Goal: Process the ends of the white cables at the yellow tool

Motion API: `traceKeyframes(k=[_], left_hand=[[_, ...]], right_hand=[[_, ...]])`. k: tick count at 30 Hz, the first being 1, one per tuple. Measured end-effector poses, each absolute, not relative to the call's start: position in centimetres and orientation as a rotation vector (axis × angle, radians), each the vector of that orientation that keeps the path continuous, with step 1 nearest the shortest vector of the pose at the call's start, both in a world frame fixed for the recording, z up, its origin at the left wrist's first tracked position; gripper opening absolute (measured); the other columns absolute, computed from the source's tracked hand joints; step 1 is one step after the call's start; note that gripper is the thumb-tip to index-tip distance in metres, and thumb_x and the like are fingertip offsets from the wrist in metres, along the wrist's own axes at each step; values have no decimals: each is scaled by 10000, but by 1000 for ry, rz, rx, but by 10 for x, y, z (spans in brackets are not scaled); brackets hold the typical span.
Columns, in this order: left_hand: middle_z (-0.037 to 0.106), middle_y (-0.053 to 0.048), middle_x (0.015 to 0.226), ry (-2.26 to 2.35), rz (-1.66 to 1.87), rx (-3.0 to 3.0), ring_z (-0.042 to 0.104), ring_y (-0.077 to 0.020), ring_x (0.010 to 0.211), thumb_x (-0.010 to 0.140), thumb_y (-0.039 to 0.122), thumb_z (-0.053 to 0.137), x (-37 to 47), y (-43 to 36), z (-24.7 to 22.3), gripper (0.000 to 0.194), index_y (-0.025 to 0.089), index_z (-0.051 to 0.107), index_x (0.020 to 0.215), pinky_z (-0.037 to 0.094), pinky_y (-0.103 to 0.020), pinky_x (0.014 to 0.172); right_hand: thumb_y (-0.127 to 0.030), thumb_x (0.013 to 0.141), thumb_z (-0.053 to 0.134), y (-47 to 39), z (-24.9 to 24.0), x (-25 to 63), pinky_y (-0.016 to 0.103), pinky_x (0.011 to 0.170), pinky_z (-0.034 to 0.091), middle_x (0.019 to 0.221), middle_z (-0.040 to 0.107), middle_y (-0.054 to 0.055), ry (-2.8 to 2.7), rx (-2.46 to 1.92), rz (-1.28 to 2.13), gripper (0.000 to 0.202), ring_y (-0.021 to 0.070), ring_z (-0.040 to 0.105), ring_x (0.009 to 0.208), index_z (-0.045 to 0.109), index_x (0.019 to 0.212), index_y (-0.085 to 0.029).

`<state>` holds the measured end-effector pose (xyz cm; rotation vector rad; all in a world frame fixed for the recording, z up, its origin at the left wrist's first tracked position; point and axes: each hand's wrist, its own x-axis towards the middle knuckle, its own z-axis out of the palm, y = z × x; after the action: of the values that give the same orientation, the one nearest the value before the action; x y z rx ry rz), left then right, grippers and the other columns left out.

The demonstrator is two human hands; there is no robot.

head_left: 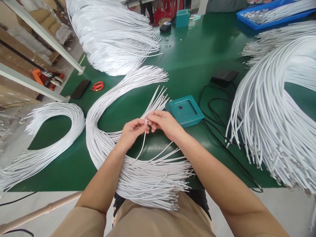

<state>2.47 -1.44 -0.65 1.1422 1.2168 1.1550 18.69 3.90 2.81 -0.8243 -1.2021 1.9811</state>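
Over the middle of the green table, my left hand (133, 130) and my right hand (161, 122) meet fingertip to fingertip. Between them is the end of a white cable (144, 141), pinched by both hands, with a small white piece on it that is mostly hidden by the fingers. The cable hangs down toward a large curved bundle of white cables (98, 141), whose near ends lie at the table edge by my body. Just right of my right hand sits a teal box-shaped device (186, 110) with a recessed top.
A big heap of white cables (111, 33) stands at the back left, a smaller coil (71, 125) at the left. Thick cable bundles (259, 92) cover the right side. Red-handled scissors (98, 86), a dark phone (80, 89), a black pedal (224, 78) and a blue tray (247, 22) lie around.
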Motion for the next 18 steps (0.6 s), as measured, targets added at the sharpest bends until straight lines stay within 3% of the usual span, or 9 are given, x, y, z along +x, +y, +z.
traceKeyframes(k=[3,5,10,18], left_hand=[[700,-32,736,1233,1099,1148,643,-143,648,711,345,780,28,-15,-6,228,169,696,829,523,-296,678],[711,-42,765,1218,1067,1160,652,-153,663,704,346,784,30,-15,-6,234,164,697,821,535,-310,692],[719,-40,771,1176,1071,1179,655,-143,657,721,322,774,30,-15,-5,207,162,699,829,536,-301,699],[718,-35,772,1200,1139,1167,659,-133,679,740,301,764,23,-15,-7,195,163,692,857,504,-255,662]], right_hand=[[-457,835,599,39,30,185,191,484,379,529,471,-63,-1214,-883,1928,315,50,424,462,644,770,-153],[-509,816,621,40,29,185,197,474,353,496,454,-62,-1255,-885,1960,377,54,429,451,628,705,-149],[-481,772,684,42,22,187,213,495,362,527,525,-37,-1243,-803,2093,373,74,510,475,585,632,-150],[-374,756,696,43,18,190,217,560,412,623,559,-20,-1146,-720,2100,272,58,460,528,608,635,-148]])
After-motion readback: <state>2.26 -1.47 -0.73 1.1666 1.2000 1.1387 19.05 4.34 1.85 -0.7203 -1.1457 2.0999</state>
